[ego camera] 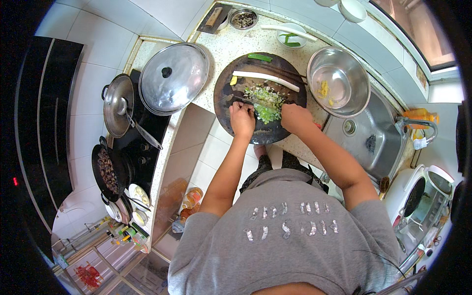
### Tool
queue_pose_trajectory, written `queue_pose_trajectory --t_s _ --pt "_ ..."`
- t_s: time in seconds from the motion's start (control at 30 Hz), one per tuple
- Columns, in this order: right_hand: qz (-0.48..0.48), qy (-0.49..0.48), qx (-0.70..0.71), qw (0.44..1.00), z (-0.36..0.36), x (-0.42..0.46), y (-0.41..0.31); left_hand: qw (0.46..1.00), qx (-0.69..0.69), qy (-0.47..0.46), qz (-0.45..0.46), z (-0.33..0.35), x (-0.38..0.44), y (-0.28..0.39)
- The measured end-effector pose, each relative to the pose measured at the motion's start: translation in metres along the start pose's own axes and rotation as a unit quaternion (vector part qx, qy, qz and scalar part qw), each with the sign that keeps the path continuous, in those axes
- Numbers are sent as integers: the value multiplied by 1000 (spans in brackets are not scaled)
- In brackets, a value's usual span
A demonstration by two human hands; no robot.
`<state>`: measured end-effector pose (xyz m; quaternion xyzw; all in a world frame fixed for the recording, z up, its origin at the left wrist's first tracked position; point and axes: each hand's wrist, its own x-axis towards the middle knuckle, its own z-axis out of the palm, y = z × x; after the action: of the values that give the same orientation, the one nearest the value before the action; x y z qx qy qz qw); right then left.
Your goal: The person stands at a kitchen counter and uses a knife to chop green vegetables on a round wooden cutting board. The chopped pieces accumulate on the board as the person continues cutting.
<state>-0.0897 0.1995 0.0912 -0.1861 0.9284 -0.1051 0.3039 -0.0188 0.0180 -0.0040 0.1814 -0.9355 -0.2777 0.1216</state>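
Observation:
On a round dark cutting board lies a heap of chopped green onion. My right hand, at the heap's right side, is closed around a knife handle that the fingers mostly hide. The knife's blade reaches left across the heap. My left hand rests at the blade's left part with its fingertips bent down; whether anything is under them cannot be told. Behind the heap lie a long white scallion stalk, a small yellow piece and a green scallion piece.
A steel basin with yellow bits stands right of the board, beside the sink. A bowl with a white stalk across it stands behind. Left are a large metal lid, a lidded pan and a wok of dark food.

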Motion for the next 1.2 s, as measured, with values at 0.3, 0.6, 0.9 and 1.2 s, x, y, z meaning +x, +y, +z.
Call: queue_pose_trajectory --t_s 0.3,0.6,0.9,1.2 --pt "0 7 5 1000 3 -3 0 998 -62 7 16 3 -5 -15" --pt "2 12 12 1000 17 -1 7 993 -115 -12 24 -1 -13 -14" --pt "5 35 14 999 26 -10 2 994 -102 3 49 4 -22 -21" --pt "13 13 6 1000 37 -18 -1 993 -118 -19 23 5 -27 -21"
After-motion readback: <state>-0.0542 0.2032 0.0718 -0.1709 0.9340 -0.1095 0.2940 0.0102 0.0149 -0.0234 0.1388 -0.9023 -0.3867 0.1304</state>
